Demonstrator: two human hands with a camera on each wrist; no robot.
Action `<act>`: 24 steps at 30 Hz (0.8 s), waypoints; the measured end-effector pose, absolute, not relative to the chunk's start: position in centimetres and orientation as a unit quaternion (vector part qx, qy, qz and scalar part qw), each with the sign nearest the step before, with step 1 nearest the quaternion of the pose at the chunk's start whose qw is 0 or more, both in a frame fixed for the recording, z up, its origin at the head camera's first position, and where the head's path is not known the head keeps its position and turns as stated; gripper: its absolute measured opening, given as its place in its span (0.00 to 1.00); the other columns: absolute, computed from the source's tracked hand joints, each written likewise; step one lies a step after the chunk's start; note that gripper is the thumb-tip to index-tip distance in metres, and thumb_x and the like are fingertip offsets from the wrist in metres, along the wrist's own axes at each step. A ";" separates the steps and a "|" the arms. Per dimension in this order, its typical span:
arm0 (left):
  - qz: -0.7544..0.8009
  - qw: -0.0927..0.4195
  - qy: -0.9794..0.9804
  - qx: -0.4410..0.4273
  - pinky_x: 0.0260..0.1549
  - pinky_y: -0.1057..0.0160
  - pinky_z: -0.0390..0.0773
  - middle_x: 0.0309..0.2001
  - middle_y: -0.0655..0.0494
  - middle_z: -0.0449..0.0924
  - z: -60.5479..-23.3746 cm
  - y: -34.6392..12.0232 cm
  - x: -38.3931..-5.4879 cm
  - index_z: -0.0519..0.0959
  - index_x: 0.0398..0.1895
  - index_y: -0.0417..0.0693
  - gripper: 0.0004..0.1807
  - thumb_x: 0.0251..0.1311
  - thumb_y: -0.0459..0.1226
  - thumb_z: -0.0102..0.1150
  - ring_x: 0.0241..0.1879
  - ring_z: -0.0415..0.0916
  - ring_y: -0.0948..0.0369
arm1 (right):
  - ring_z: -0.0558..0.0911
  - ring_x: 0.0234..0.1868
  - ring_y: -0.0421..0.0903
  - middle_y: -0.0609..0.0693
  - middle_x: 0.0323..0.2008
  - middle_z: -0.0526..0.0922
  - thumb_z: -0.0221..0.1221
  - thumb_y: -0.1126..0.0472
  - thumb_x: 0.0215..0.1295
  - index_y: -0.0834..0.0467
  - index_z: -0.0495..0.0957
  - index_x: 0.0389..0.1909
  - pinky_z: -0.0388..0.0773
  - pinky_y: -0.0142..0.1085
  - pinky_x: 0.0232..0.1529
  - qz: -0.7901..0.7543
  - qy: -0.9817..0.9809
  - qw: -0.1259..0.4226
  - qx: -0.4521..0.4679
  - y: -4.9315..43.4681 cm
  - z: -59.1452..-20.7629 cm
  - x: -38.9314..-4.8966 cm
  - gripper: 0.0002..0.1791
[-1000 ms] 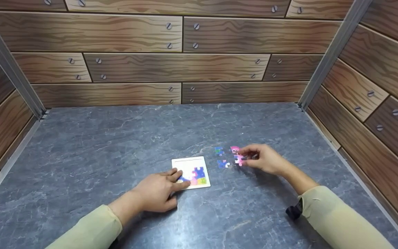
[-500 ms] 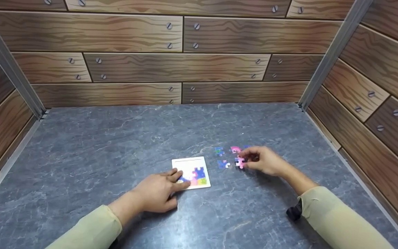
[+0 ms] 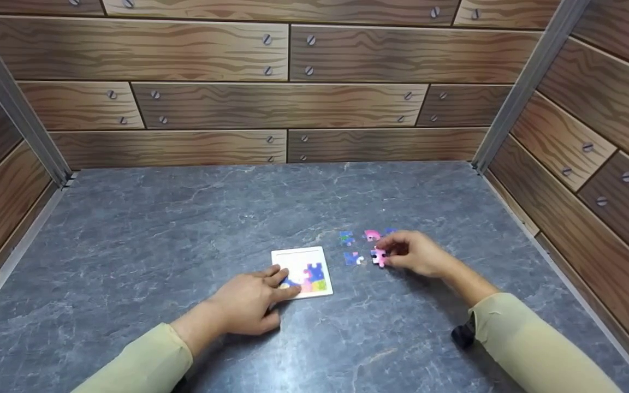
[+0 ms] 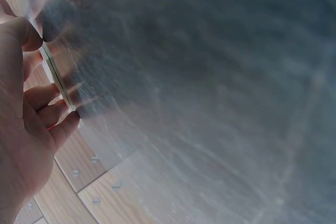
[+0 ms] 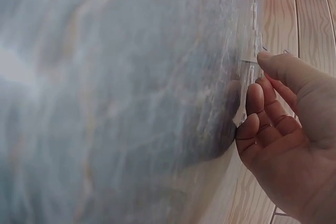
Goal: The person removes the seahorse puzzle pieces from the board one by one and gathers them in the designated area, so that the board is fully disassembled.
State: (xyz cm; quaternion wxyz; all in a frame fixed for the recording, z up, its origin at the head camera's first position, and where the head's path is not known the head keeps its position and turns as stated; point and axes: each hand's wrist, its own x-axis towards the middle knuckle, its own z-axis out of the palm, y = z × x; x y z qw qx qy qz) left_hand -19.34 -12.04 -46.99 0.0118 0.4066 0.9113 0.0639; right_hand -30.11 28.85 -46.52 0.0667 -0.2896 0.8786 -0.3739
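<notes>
In the head view my left hand (image 3: pixel 249 303) rests on a white square puzzle tray (image 3: pixel 292 258), fingers spread over its near-left part. Some joined puzzle pieces (image 3: pixel 314 271), blue, pink and yellow-green, lie inside the tray; my fingers hide a few. To the right, my right hand (image 3: pixel 417 254) pinches a pink puzzle piece (image 3: pixel 379 256) between thumb and fingers, low over the table. In the left wrist view the fingertips lie along the tray's edge (image 4: pixel 58 80). The right wrist view shows my thumb and fingertips (image 5: pixel 265 56) down at table level.
Loose puzzle pieces lie between tray and right hand: a blue-green one (image 3: pixel 346 237), a blue one (image 3: pixel 353 258) and a pink one with an eye (image 3: pixel 371 235). A blue piece (image 3: pixel 390 232) shows behind my right fingers. Wood-patterned walls (image 3: pixel 211 106) enclose the grey table (image 3: pixel 183 218).
My right hand has shifted slightly toward me, and the pink puzzle piece has turned and slid a little with it. The blue piece behind the fingers has come into view. My left hand stays put.
</notes>
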 end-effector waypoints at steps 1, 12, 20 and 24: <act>0.063 0.011 0.911 0.407 0.67 0.45 0.75 0.74 0.36 0.69 -47.0 -12.0 -19.3 0.74 0.77 0.57 0.34 0.66 0.43 0.53 0.75 0.67 0.42 | 0.82 0.42 0.46 0.55 0.42 0.88 0.71 0.70 0.63 0.65 0.87 0.51 0.78 0.31 0.44 -0.374 0.879 0.066 -0.289 28.8 -46.6 -30.1 0.15; 0.058 0.011 0.911 0.409 0.67 0.46 0.75 0.74 0.36 0.69 -47.1 -12.0 -19.4 0.74 0.78 0.57 0.34 0.66 0.43 0.53 0.75 0.68 0.42 | 0.81 0.41 0.44 0.56 0.42 0.88 0.71 0.70 0.63 0.66 0.86 0.51 0.77 0.30 0.43 -0.375 0.880 0.065 -0.284 28.8 -46.9 -30.3 0.15; 0.057 0.016 0.910 0.411 0.68 0.46 0.74 0.75 0.36 0.68 -47.1 -12.1 -19.4 0.73 0.78 0.57 0.34 0.67 0.44 0.52 0.75 0.67 0.42 | 0.82 0.41 0.44 0.56 0.43 0.88 0.71 0.70 0.63 0.66 0.86 0.53 0.79 0.30 0.43 -0.376 0.881 0.069 -0.278 28.9 -47.0 -30.4 0.17; 0.058 0.013 0.909 0.412 0.68 0.46 0.74 0.75 0.36 0.69 -47.1 -12.1 -19.5 0.73 0.78 0.57 0.34 0.67 0.44 0.52 0.75 0.67 0.42 | 0.82 0.41 0.44 0.56 0.43 0.88 0.71 0.70 0.63 0.66 0.86 0.53 0.78 0.30 0.43 -0.375 0.881 0.068 -0.280 28.9 -47.1 -30.4 0.17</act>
